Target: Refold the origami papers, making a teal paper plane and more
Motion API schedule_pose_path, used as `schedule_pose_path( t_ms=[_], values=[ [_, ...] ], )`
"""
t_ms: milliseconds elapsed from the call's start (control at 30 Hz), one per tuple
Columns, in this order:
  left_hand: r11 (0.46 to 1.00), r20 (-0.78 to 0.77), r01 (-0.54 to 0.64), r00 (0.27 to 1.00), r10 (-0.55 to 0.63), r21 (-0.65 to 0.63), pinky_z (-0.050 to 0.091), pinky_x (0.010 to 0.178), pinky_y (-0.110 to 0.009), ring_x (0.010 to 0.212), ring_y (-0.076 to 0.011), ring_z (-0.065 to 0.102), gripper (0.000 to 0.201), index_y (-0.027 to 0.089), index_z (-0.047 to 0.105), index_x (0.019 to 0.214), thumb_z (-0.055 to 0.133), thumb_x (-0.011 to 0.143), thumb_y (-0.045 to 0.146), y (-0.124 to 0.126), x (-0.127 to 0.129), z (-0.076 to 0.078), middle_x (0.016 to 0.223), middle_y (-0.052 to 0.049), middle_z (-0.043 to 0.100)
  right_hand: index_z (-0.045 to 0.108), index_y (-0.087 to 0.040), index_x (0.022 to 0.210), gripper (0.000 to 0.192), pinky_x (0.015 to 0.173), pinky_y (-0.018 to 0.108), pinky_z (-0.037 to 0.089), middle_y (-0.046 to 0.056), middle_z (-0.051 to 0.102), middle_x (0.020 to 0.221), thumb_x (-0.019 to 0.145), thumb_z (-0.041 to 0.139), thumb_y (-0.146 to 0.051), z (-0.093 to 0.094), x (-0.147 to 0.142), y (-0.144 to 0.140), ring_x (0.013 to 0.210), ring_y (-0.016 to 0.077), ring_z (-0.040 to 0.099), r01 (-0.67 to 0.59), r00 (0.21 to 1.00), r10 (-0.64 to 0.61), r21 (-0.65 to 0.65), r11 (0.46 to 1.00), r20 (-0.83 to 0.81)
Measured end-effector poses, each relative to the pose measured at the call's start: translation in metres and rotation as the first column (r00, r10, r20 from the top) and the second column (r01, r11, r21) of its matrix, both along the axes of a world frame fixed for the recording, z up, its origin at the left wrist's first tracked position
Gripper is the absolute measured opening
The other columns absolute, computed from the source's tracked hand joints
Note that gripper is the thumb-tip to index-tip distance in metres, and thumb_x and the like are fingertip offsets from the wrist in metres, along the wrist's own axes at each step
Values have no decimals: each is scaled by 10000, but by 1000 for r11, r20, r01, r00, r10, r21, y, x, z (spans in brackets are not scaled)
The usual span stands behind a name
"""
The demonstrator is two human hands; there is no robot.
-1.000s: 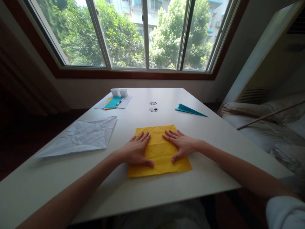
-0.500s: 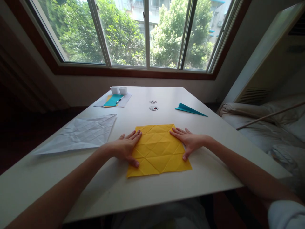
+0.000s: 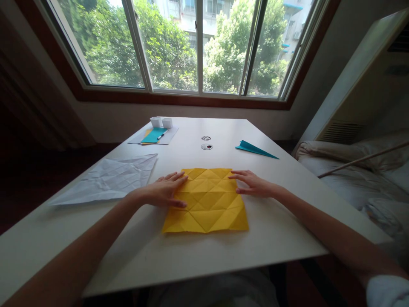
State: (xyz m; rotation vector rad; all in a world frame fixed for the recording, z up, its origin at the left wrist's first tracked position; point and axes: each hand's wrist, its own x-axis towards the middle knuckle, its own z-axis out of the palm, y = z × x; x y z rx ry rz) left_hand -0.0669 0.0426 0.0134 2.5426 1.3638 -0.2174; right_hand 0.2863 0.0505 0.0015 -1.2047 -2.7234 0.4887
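Yellow creased paper [image 3: 207, 204]: lying flat, table [image 3: 287, 230] centre.
L hand [image 3: 164, 194]: fingers spread, pressing sheet's 9 o'clock edge.
R hand [image 3: 254, 184]: fingers spread, touching 3 o'clock edge.

Left hand [image 3: 164, 191] flat, right hand [image 3: 254, 184] flat, fingers spread, forearms extended

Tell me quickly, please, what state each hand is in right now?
Left hand: open, fingers resting on the left edge of the yellow paper, holding nothing.
Right hand: open, fingertips touching the paper's right edge, holding nothing.
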Motion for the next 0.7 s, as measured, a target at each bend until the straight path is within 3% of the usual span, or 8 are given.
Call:
schedule_pose_path(
  t_ms=[133,200,300,367,433,533,600,700],
  values=[
    [961,88,-218,975,205,171,289,987,-428,1251,-344,335,812,96,437,1276,323,751,705,13,-3,-5,1364,-199,380,373,-229,1338,737,1042,480,229,101,367,1399,745,450,-661,-7,-1,4,1263,288,336,100,995,-99,142,985,-13],
    [951,162,-274,955,250,143,356,916,-419,1128,-349,462,710,119,589,1075,354,741,699,19,-2,-8,1217,-190,524,365,-211,1342,786,1039,485,233,111,370,1395,720,461,-683,-12,0,7,1256,298,344,124,992,-126,139,982,7],
    [965,352,-261,907,232,37,396,860,-389,973,-307,553,539,166,645,810,415,747,650,23,5,-9,989,-129,631,389,-190,1326,778,1037,477,236,122,384,1383,734,422,-693,-17,0,10,1253,297,348,175,983,-181,127,976,31],
    [961,523,-271,812,259,-55,409,860,-369,961,-281,565,453,180,638,822,506,724,602,21,10,-8,977,-96,641,399,-178,1317,777,1039,472,231,125,390,1378,739,408,-696,-18,-1,11,1252,296,346,198,978,-205,131,971,39],
    [931,653,-272,665,363,-241,443,832,-361,953,-270,582,450,182,613,931,627,658,539,16,14,-6,1010,-80,641,398,-165,1317,785,1041,463,232,128,394,1374,738,411,-695,-19,-2,13,1252,296,346,213,975,-219,129,969,36],
    [821,687,-172,469,555,-545,499,750,-373,897,-270,621,615,177,529,1097,740,576,426,8,17,-3,979,-81,655,393,-144,1322,811,1040,467,233,134,398,1370,723,446,-687,-21,-3,14,1262,312,321,251,967,-254,114,961,18],
    [771,687,-120,383,617,-626,514,734,-378,874,-269,634,681,172,502,1138,773,545,368,5,17,-2,948,-79,665,405,-133,1315,823,1038,488,226,134,399,1370,703,484,-677,-22,-5,15,1275,336,287,281,959,-284,104,954,12],
    [766,709,-90,323,627,-636,522,739,-380,866,-275,639,640,149,547,1088,783,527,345,4,18,0,930,-82,673,459,-160,1278,765,1030,516,226,120,409,1367,694,522,-651,-21,-8,14,1285,354,263,310,951,-310,72,948,-13]
  ],
)
